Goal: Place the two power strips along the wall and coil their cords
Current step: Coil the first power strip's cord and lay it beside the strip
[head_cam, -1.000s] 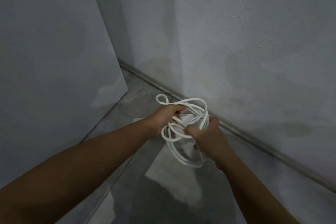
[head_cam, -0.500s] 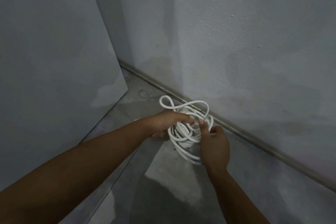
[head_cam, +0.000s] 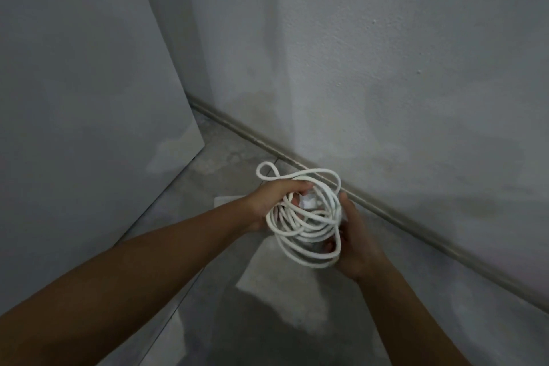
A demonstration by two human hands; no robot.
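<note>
Because the cord seems light, limp and springy, we judge it best gripped across all loops; our left hand and right hand both curl round it.

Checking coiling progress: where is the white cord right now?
In the head view, the white cord is bundled in loops, held between the left hand and right hand, just in front of the baseboard.
</note>
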